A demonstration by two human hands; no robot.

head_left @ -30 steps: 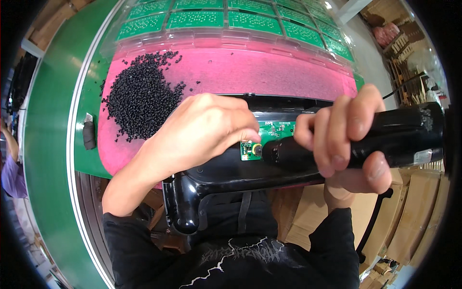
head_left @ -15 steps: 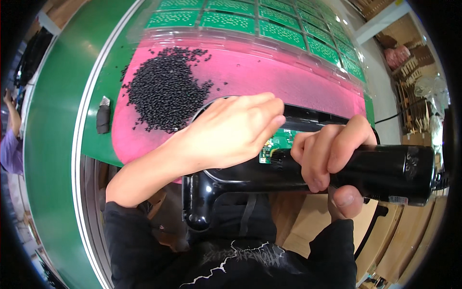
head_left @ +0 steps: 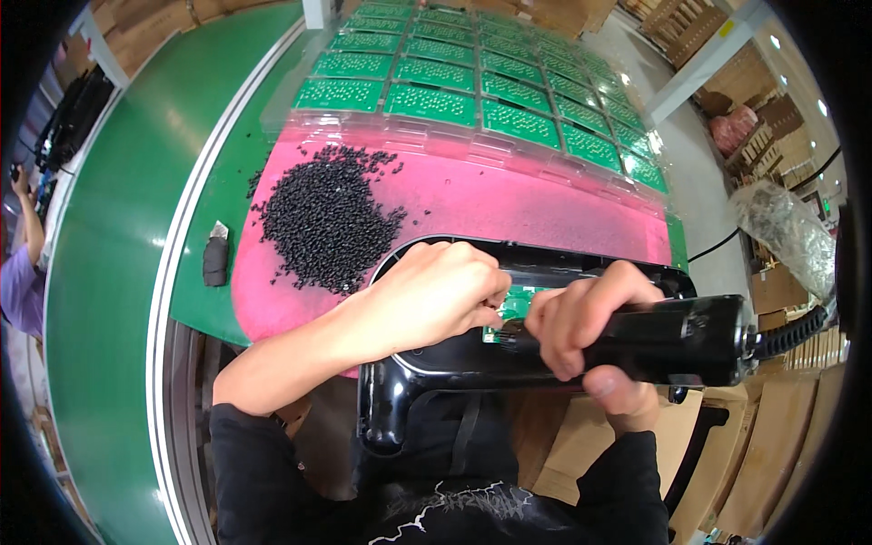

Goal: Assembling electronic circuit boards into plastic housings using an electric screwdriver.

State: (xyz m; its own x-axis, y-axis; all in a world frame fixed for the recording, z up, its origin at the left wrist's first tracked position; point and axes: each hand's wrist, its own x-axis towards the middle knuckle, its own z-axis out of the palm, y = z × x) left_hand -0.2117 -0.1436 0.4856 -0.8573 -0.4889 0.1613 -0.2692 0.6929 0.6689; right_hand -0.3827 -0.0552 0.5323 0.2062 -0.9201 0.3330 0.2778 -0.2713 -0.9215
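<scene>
1. At the near edge of the pink mat (head_left: 563, 218), half over the lap, lies the black plastic housing (head_left: 427, 381), open side up, with a small green circuit board (head_left: 518, 304) seated inside it.
2. We judge the housing light and stiff, its glossy shell likely slippery, so it is best taken by its thick rim or the rounded stub end, not by the board (which looks the fragile part, thin and studded with small components).
3. Our left hand (head_left: 427, 300) rests curled on the housing, fingertips pinched down at the board's edge; whether they grasp a small part there we cannot tell.
4. Our right hand (head_left: 590, 327) is clenched around the black powered screwdriver (head_left: 672, 341), its tip end meeting the board just beside the left fingertips, and a coiled cable (head_left: 790, 331) runs off its rear.
5. Farther out on the mat sits a loose heap of small black screws (head_left: 322, 222), well apart from the hands.
6. Beyond that lie clear trays of green circuit boards (head_left: 472, 82) on the green conveyor belt (head_left: 118, 227), and a small black part (head_left: 215, 259) lies on the belt left of the mat.
</scene>
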